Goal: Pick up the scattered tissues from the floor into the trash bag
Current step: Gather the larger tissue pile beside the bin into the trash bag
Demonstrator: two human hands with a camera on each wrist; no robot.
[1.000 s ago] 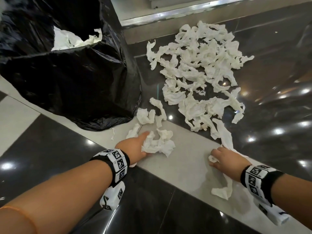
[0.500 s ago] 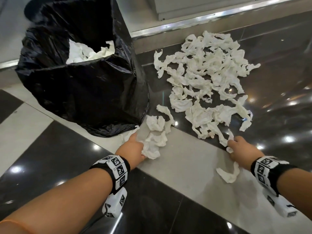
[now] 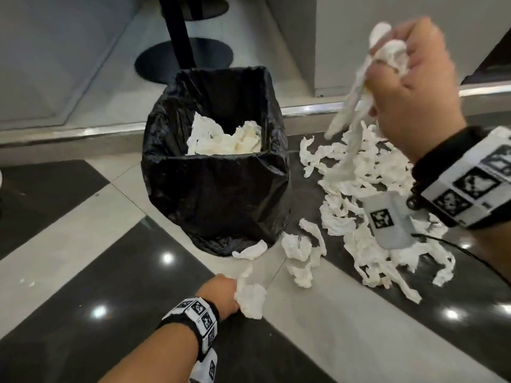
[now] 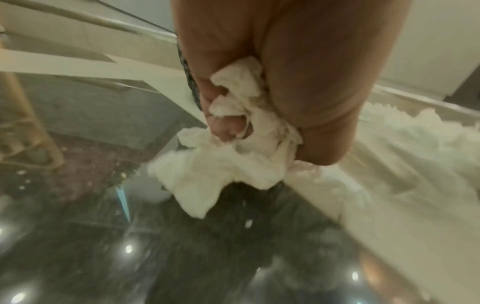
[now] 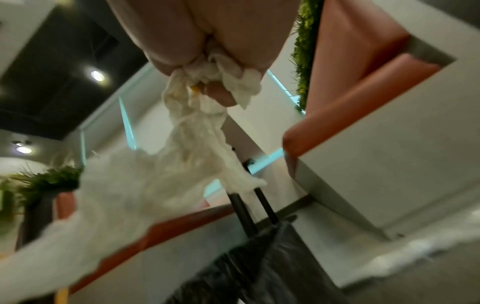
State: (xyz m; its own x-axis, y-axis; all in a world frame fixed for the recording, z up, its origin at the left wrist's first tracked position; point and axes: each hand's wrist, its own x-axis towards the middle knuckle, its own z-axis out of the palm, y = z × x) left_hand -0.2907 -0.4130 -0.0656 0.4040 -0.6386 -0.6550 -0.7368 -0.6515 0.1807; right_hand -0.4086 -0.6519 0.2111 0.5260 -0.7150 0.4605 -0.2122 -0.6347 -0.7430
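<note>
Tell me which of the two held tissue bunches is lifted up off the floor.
The bunch in the right hand, dangling beside the trash bag. The left hand grips its bunch low by the floor.

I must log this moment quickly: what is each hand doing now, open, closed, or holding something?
Left hand: closed on a crumpled tissue, low at the floor.
Right hand: closed on a tissue bunch, raised.

One black plastic trash bag (image 3: pixel 218 194); two hands, each gripping crumpled white tissue wad; loose floor tissues (image 3: pixel 367 189) too many to count.
</note>
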